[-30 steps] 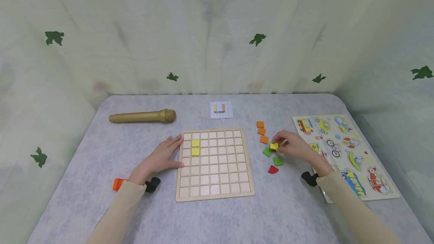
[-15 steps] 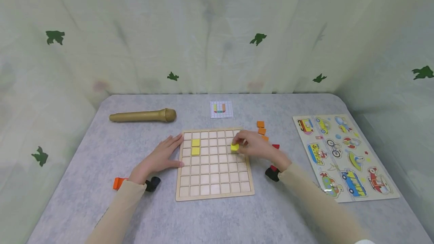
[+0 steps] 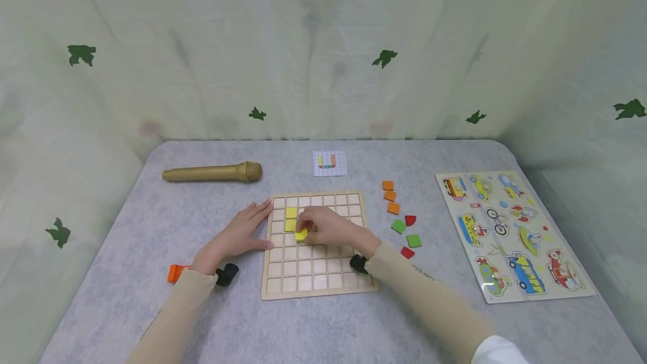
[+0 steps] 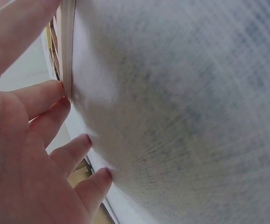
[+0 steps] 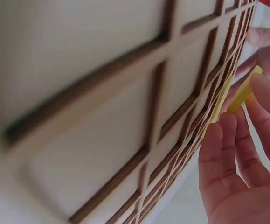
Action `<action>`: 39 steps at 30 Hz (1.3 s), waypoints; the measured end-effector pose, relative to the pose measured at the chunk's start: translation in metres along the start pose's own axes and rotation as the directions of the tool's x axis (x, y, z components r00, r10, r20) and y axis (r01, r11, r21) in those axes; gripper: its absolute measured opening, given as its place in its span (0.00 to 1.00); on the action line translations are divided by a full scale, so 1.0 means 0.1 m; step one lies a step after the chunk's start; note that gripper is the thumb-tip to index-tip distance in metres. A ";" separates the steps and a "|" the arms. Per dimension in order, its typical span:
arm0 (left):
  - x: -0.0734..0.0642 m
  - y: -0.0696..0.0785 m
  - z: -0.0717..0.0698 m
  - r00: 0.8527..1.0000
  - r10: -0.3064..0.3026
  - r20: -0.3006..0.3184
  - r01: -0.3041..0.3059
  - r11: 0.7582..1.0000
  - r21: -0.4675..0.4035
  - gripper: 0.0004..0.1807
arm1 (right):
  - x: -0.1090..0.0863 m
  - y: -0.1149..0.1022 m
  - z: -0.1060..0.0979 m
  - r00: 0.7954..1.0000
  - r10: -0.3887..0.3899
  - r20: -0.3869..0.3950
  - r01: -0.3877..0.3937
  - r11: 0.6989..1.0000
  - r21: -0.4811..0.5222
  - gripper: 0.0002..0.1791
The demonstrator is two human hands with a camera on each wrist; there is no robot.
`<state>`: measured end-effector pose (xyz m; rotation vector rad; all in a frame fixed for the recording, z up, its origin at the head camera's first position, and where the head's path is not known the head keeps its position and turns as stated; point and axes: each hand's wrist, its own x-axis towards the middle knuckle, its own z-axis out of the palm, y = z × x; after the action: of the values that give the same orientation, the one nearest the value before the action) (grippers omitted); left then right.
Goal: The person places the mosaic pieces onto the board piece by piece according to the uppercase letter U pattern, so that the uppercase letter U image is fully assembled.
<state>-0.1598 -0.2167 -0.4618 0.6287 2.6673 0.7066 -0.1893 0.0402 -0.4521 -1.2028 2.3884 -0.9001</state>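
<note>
A wooden grid board point(image 3: 323, 295) lies on the table with two yellow square tiles point(image 3: 291, 213) seated one below the other in its second column. My right hand point(image 3: 331, 226) pinches another yellow square tile point(image 3: 301, 235) between thumb and fingers, just below and right of those two. In the right wrist view, this pinched tile point(image 5: 245, 88) is tilted over the grid. My left hand point(image 3: 240, 235) rests beside the board, fingers and thumb spread against its left edge. The left wrist view shows its fingertips point(image 4: 60, 88) touching the board's side and the table.
Three orange tiles point(image 3: 390, 196), two green tiles point(image 3: 414, 240) and two red pieces point(image 3: 410, 220) lie right of the board. A pattern card point(image 3: 329, 163) and gold microphone point(image 3: 214, 173) lie behind it. A picture puzzle point(image 3: 515, 235) is far right; an orange object point(image 3: 177, 273) sits by the left wrist.
My right hand has picked up a yellow tile from the loose pieces and carried it left over the board to near the placed yellow tiles. The left hand has stayed put.
</note>
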 end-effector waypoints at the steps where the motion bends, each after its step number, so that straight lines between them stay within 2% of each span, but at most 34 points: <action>1: 0.00 0.00 0.00 1.000 -0.001 -0.001 0.001 1.000 -0.004 0.50 | 0.03 -0.02 0.02 1.000 -0.002 0.010 0.002 1.000 -0.012 0.09; 7: -0.01 0.00 0.00 1.000 0.012 -0.012 -0.012 1.000 -0.010 0.50 | 0.14 -0.13 0.10 0.998 0.025 0.051 -0.022 0.997 -0.070 0.08; 17: 0.00 -0.02 0.02 1.000 0.021 -0.018 -0.021 1.000 -0.002 0.50 | 0.20 -0.16 0.14 0.998 0.045 0.044 -0.040 0.991 -0.124 0.09; 23: 0.00 -0.02 0.02 1.000 0.013 -0.014 -0.013 1.000 0.002 0.50 | 0.21 -0.16 0.15 0.999 0.018 0.050 -0.010 0.989 -0.146 0.08; 30: -0.01 -0.02 0.02 1.000 0.016 -0.019 -0.016 1.000 0.001 0.49 | 0.16 -0.13 0.11 0.999 -0.023 0.041 0.027 0.995 -0.098 0.09; 34: 0.00 -0.02 0.02 1.000 0.011 -0.020 -0.011 1.000 0.006 0.50 | 0.11 -0.11 0.06 0.999 -0.021 0.041 0.024 0.997 -0.071 0.09; 39: 0.00 -0.02 0.02 1.000 0.010 -0.014 -0.010 1.000 0.003 0.50 | 0.07 -0.10 0.04 0.996 -0.008 0.086 0.015 0.997 -0.075 0.13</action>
<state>-0.1602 -0.2178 -0.4644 0.6409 2.6800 0.7117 -0.1849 0.0284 -0.4487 -1.2578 2.3691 -0.7518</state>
